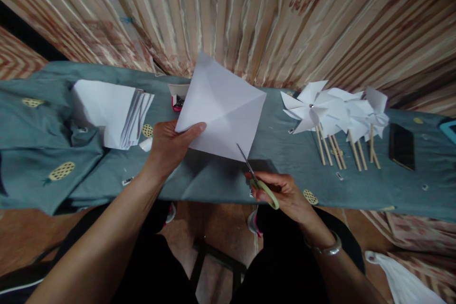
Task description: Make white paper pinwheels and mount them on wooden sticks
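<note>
My left hand [174,145] grips a white square sheet of paper [224,109] by its left corner, thumb on top. Diagonal creases cross the sheet, which is held up over the table. In my right hand [278,190] is a pair of scissors [264,190] with pale green handles. Their blades lie along the near right corner of the paper, the tip pointing toward its middle. Whether the blades are cutting into the sheet is hard to tell. My fingers are in and around the scissor handles.
A stack of folded white paper [107,111] lies left, near a small red box [177,102] with dark bits inside. Several white paper pinwheels [313,107] on wooden sticks lie right, beside a black phone [402,146]. A teal cloth [210,183] covers the table; a curtain [228,19] hangs behind.
</note>
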A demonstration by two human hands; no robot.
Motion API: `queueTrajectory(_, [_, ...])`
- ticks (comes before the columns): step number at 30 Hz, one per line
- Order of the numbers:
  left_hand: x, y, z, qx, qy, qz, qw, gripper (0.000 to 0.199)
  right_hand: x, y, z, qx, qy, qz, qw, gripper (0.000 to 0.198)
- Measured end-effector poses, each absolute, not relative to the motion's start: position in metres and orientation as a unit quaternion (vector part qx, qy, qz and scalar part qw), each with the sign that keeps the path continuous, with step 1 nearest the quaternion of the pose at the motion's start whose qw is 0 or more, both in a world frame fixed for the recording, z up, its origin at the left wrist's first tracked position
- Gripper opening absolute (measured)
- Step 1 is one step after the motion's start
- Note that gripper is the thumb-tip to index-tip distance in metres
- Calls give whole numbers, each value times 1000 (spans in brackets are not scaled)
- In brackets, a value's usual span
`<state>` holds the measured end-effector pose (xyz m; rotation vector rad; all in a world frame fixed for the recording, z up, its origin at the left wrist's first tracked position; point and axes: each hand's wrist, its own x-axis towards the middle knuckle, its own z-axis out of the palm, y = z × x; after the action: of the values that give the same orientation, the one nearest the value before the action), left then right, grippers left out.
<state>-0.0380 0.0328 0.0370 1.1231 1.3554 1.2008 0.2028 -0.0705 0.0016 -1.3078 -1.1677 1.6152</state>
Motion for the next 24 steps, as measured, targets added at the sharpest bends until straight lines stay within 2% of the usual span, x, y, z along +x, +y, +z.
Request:
queueTrajectory(5, [-37, 33, 36, 466, 549, 484, 497, 18, 204, -71, 0, -501, -462, 633, 367, 37])
queueTrajectory(24, [-36, 31, 39, 459, 554, 479, 504, 10, 203, -71, 0, -508, -462, 626, 370, 36])
